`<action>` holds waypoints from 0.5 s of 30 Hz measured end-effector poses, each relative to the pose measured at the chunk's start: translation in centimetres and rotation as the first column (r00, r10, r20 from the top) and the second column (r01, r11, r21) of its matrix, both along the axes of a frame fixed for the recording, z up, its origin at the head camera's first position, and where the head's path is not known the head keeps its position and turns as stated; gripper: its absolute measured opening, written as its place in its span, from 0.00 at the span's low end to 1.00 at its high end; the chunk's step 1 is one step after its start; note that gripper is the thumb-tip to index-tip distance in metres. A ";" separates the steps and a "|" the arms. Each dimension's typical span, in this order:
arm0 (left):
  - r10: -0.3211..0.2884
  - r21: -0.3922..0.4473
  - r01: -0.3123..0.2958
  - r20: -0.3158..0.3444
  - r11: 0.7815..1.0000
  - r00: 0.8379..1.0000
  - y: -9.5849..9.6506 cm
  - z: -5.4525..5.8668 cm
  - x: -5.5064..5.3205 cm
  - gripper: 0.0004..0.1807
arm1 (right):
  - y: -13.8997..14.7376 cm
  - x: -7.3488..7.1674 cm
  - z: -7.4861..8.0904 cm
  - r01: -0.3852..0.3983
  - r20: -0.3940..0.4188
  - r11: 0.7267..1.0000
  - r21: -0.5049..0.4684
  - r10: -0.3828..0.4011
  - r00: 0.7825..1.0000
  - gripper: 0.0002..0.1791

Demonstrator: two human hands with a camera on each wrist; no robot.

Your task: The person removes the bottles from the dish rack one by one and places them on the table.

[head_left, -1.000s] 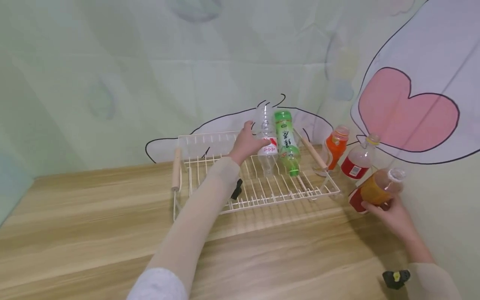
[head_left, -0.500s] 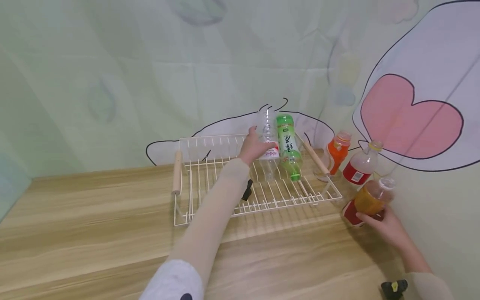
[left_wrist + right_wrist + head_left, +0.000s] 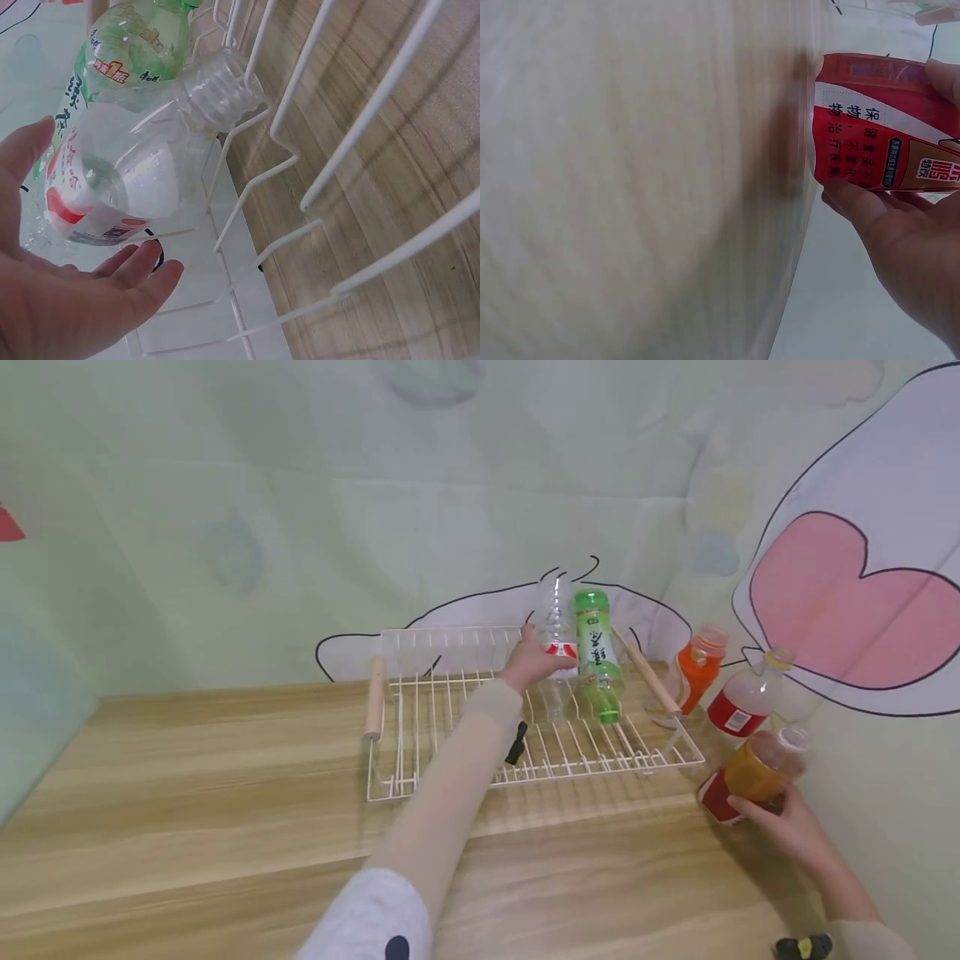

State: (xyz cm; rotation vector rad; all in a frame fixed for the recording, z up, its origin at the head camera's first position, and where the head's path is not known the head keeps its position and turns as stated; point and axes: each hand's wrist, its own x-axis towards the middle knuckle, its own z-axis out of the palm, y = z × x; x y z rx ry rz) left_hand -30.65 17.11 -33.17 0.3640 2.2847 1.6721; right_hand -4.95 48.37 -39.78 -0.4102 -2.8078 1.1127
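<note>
I see the clear bottle [image 3: 557,618] leaning in the wire rack [image 3: 600,773], mouth toward its front edge, the left hand [image 3: 531,662] spread slackly beside it. A green tea bottle [image 3: 597,652] sits just beside, nearer the rack's right edge. The right hand [image 3: 798,835] grips a yellow-and-red bottle [image 3: 757,772] (tilt hard to judge from here) by the worktop's [image 3: 225,793] right edge; a red-labelled bottle [image 3: 738,706] and an orange-labelled bottle [image 3: 699,670] stand behind.

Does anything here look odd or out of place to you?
Yes: in the rack, the clear bottle and green bottle lean neck down, odd next to the three bottles on the right, whose mouths point up. No spill shows.
</note>
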 end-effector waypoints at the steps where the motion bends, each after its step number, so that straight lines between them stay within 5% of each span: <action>1: -0.004 0.003 0.004 -0.001 1.000 1.000 0.1 -0.1 0.1 0.59 | 0.1 0.1 0.0 -0.001 0.001 1.000 -0.002 0.001 1.000 0.36; 11: -0.012 0.059 0.013 -0.016 0.998 1.000 1.9 -0.8 1.1 0.59 | 1.5 0.9 0.3 0.040 0.161 0.999 -0.021 -0.036 0.986 0.45; 15: -0.022 0.033 0.022 -0.005 0.999 1.000 3.2 -0.9 1.5 0.61 | 2.4 2.0 0.5 0.048 0.165 0.999 0.007 -0.049 0.985 0.44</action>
